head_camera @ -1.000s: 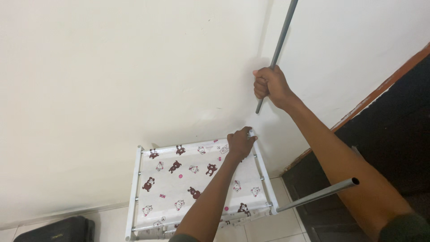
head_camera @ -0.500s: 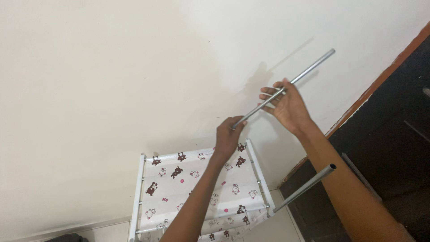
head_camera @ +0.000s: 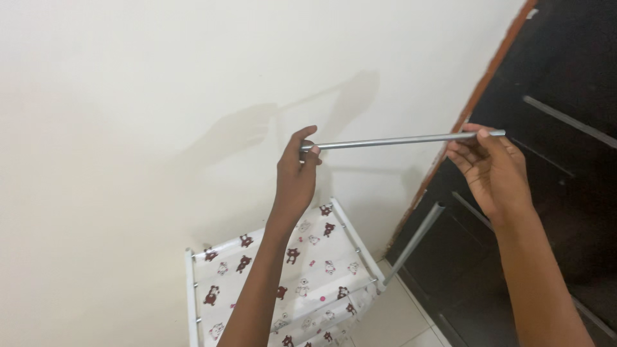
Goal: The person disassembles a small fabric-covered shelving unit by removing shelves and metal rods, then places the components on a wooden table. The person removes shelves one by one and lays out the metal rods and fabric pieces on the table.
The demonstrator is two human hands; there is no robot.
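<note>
I hold a thin grey metal rod (head_camera: 392, 140) level in front of a cream wall. My left hand (head_camera: 295, 177) pinches its left end between thumb and fingers. My right hand (head_camera: 491, 168) grips it near the right end with the fingertips. Below the rod stands a small white-framed rack (head_camera: 191, 289) with a shelf of white fabric (head_camera: 308, 257) printed with small brown bears. A second grey rod (head_camera: 414, 241) rises slanted from the rack's right front corner, free at its top.
A dark door or panel (head_camera: 559, 96) with a reddish-brown frame (head_camera: 488, 83) fills the right side. Pale floor tiles (head_camera: 405, 324) show beside the rack. The cream wall (head_camera: 128, 128) lies behind everything.
The rod swung from near upright, through a slant, to level. My left hand left the rack's corner and took the rod's left end; my right hand now grips near the right end.
</note>
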